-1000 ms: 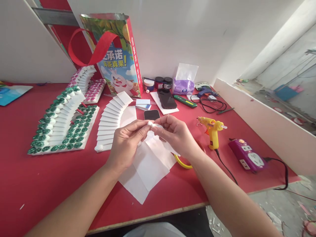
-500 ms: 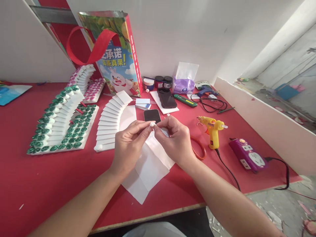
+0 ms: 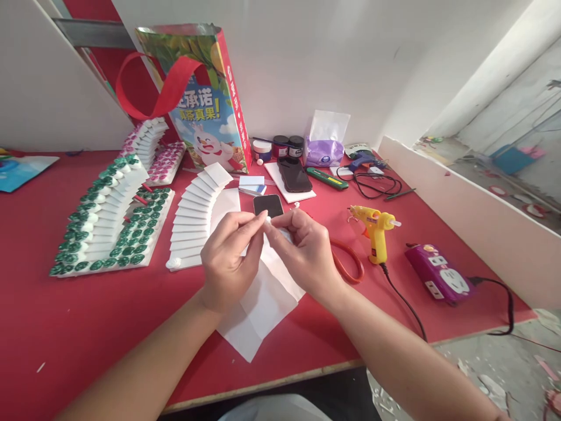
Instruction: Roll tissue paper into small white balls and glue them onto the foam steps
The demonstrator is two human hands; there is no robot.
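Between my two hands, over the middle of the table, is a small white rosette (image 3: 267,219), mostly covered by fingertips. My left hand (image 3: 228,254) pinches it from the left with thumb and forefinger. From the right, the thumb and fingers of my right hand (image 3: 309,251) close on the same piece. Loose white paper sheets (image 3: 267,310) lie under the hands. Left of them curves a stepped fan of white pieces (image 3: 190,219), with a white rosette (image 3: 174,263) on its near corner. A dark-screened phone (image 3: 268,204) lies just beyond my fingertips.
A yellow glue gun (image 3: 377,234) stands right of my hands, beside a purple power socket (image 3: 440,275) and a red ring (image 3: 348,263). A green-decorated stepped model (image 3: 105,219) sits at left. Behind are a gift bag (image 3: 210,111), tissues (image 3: 324,149), another phone (image 3: 294,174) and a green cutter (image 3: 326,178).
The white rosette has turned and is more hidden between my fingertips. Both hands have shifted slightly left in view, along with a small camera movement.
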